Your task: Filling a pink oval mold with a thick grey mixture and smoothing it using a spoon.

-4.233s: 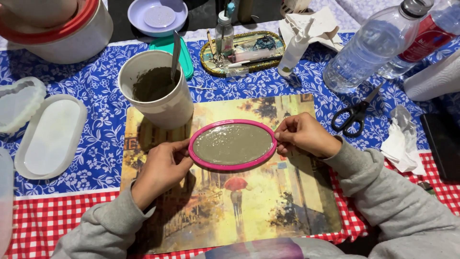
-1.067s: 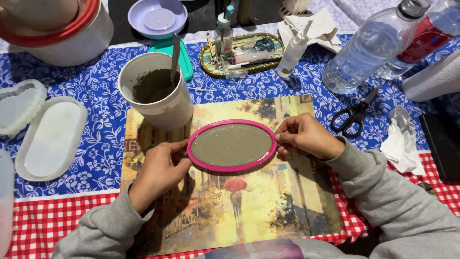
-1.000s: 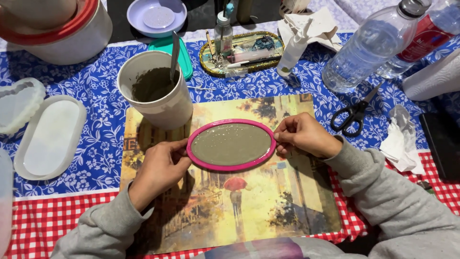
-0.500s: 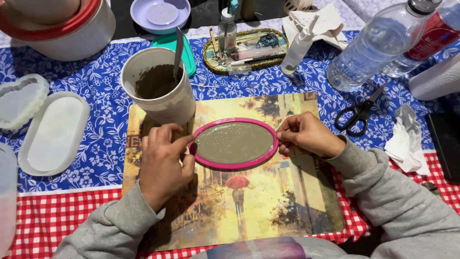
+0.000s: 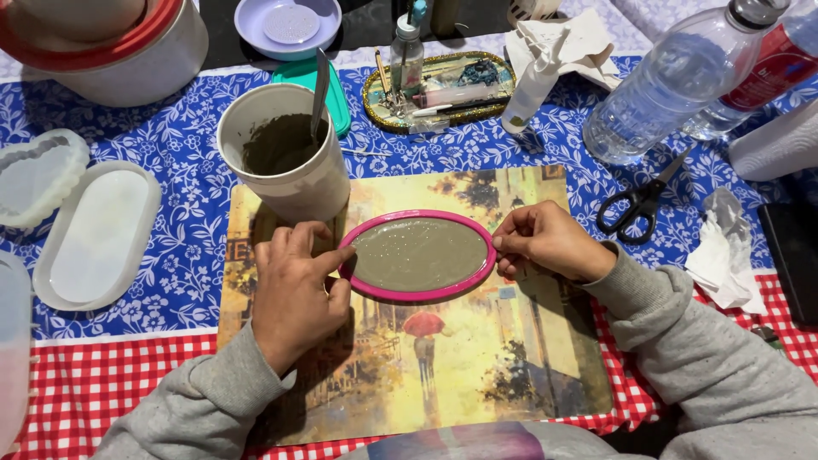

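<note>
A pink oval mould (image 5: 419, 257) filled with grey-brown wet mix lies on a picture placemat (image 5: 477, 366). My left hand (image 5: 294, 290) rests at its left rim, index fingertip touching the edge. At the right rim, my right hand (image 5: 545, 243) pinches the mould's edge with fingers curled. Just behind the left hand stands a white cup (image 5: 285, 162) holding the same grey mix, with a stirring stick (image 5: 319, 85) in it.
Black scissors (image 5: 637, 200) and crumpled tissue (image 5: 724, 251) lie right of the mat. Clear water bottles (image 5: 665, 85) stand back right. White oval moulds (image 5: 98, 234) lie at left. A gold tray (image 5: 443, 89) with small tools, a squeeze bottle (image 5: 532, 85) and a large white tub (image 5: 111, 51) sit behind.
My left hand has shifted from gripping the mould's left rim to lying flatter beside it with one fingertip on the edge. The mould and my right hand have stayed in place.
</note>
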